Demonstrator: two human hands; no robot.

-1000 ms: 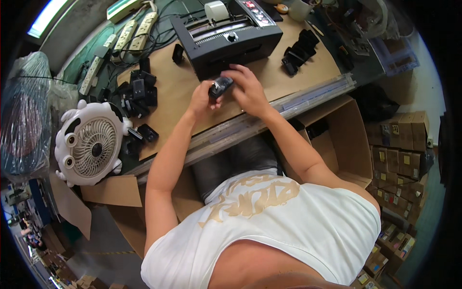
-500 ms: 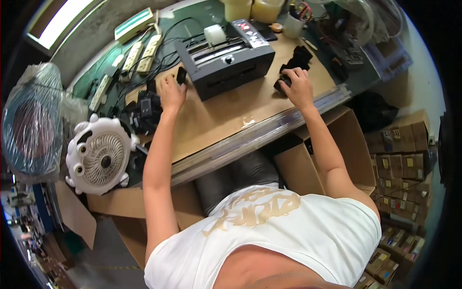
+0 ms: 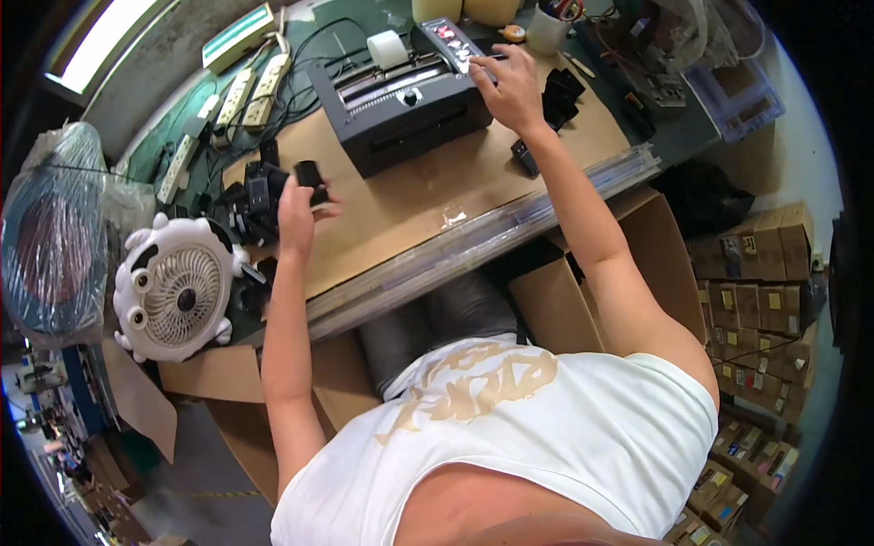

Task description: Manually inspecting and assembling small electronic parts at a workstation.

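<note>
My left hand [image 3: 298, 216] is closed on a small black block-like part [image 3: 309, 174] at its fingertips; the part's exact kind is unclear. Just left of that hand lies a heap of similar black parts [image 3: 262, 196]. My right hand [image 3: 512, 89] is at the right end of a black box-shaped machine [image 3: 401, 127], fingers apart and holding nothing. Its fingertips reach the edge of the machine's slanted control panel [image 3: 449, 44]. A white roll [image 3: 388, 49] sits on the machine's back. More black parts [image 3: 562, 96] lie to the right of my right hand, with another [image 3: 525, 158] below its wrist.
Brown board [image 3: 401, 214] covers the bench, edged in front by a clear-wrapped strip [image 3: 473, 214]. At left stand a white fan [image 3: 187, 296], power strips [image 3: 267, 91] and tangled cables. Open cartons [image 3: 564, 305] sit below the bench; a cup of tools [image 3: 548, 29] stands behind.
My right hand has left the black parts at right and moved up-left to the machine's panel. My left hand has shifted down-left with the black part, and the whole view has shifted slightly.
</note>
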